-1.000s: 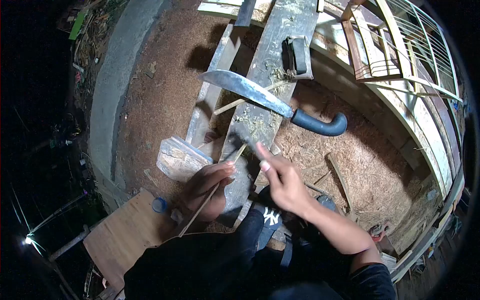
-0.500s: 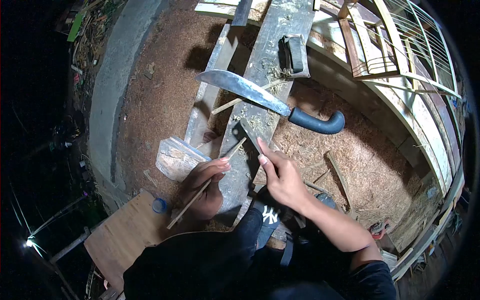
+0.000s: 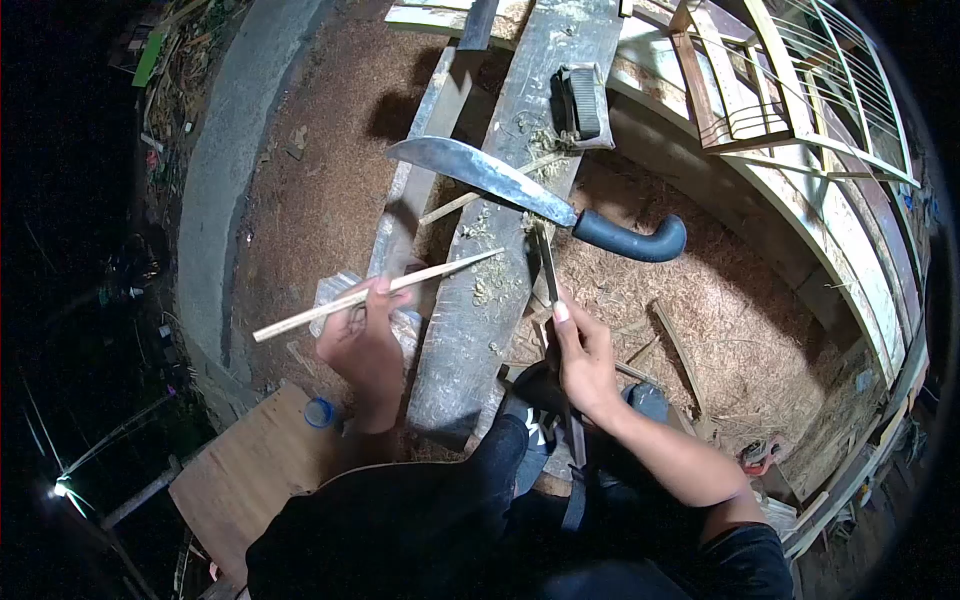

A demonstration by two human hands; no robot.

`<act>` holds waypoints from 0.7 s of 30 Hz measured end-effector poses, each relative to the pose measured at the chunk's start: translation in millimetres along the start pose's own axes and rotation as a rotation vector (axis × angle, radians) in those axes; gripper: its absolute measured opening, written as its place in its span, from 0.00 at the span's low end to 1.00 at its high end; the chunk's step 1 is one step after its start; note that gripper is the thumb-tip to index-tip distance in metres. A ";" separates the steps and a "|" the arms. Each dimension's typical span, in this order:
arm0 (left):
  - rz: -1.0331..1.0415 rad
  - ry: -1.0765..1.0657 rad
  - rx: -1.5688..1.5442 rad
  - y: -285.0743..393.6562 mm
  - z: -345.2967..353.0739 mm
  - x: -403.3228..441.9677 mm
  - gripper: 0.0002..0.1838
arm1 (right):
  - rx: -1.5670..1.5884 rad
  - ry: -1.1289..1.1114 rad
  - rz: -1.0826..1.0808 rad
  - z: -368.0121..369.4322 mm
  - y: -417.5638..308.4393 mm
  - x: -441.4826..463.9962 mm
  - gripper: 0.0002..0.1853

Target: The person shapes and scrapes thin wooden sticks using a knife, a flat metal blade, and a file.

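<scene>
My left hand (image 3: pixel 362 345) grips a slim, pale wooden stick (image 3: pixel 445 269) that slants up to the right, its tip over the plank (image 3: pixel 455 355). My right hand (image 3: pixel 588 368) is closed around a narrow-bladed knife (image 3: pixel 547 265), with the blade pointing away from me. Stick and blade are apart. Beyond both hands, a machete (image 3: pixel 490 174) with a curved black handle (image 3: pixel 630 238) lies across the plank. Another thin stick (image 3: pixel 452 208) pokes out from under its blade. Curled shavings (image 3: pixel 490 285) are scattered on the wood.
Farther up the plank sits a box-like block with a ribbed dark top (image 3: pixel 583 105). At the upper right stands a wooden frame with thin bars (image 3: pixel 760 90). Wood shavings cover the ground (image 3: pixel 690 290). A blue ring-shaped lid (image 3: pixel 319 412) rests on a plywood board (image 3: pixel 255 470).
My left hand has moved left and up, turning the stick to a flatter slant away from the blade. The knife has swung more upright and shifted right with my right hand.
</scene>
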State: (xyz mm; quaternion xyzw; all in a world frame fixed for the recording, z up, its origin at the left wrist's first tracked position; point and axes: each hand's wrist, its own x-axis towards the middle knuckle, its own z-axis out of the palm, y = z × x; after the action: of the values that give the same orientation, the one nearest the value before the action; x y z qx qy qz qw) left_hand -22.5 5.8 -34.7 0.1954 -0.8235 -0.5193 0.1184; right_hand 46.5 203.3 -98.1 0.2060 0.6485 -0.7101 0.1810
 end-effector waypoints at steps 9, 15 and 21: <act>-0.024 -0.005 -0.092 -10.5 1.2 16.5 0.05 | 0.064 -0.007 -0.063 1.6 13.4 -0.7 0.25; 0.067 -0.017 -0.089 -15.7 1.5 18.9 0.08 | 0.038 -0.031 -0.116 7.2 8.7 -1.1 0.25; 0.046 -0.037 -0.088 -12.5 -0.7 14.8 0.04 | -0.038 -0.136 -0.245 30.2 -16.9 2.7 0.24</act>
State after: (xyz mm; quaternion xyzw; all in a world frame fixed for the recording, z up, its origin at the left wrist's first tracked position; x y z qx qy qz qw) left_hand -33.0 -6.2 -45.8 0.1612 -0.8062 -0.5557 0.1234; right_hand 33.5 174.8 -83.0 0.0730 0.6684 -0.7267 0.1403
